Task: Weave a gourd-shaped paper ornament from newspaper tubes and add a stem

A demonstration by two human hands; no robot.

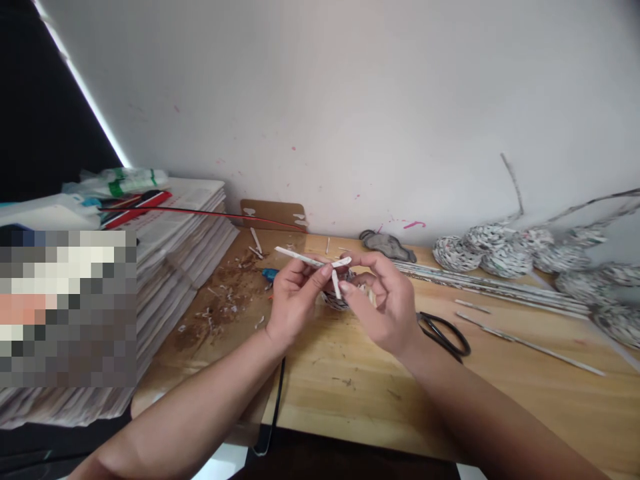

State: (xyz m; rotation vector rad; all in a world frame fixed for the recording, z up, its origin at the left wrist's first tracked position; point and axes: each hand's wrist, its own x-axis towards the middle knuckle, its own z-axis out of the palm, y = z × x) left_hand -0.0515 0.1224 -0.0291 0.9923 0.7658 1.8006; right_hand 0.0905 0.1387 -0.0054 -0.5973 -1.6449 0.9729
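My left hand [299, 293] pinches white paper strips [295, 255] between thumb and fingers, one pointing up to the left and a short piece hanging down. My right hand [383, 300] is curved at the right of them, its thumb touching the short hanging end and its index finger near the strips' right tip. Partly hidden behind both hands, a small woven paper piece [336, 302] lies on the wooden table [340, 400].
Black-handled scissors [445, 335] lie right of my right hand. Long paper rods [490, 285], a grey cloth [387, 245] and several woven paper balls [505, 257] are at the back right. Stacked newspapers [185, 260] stand left, near paper scraps [215, 317].
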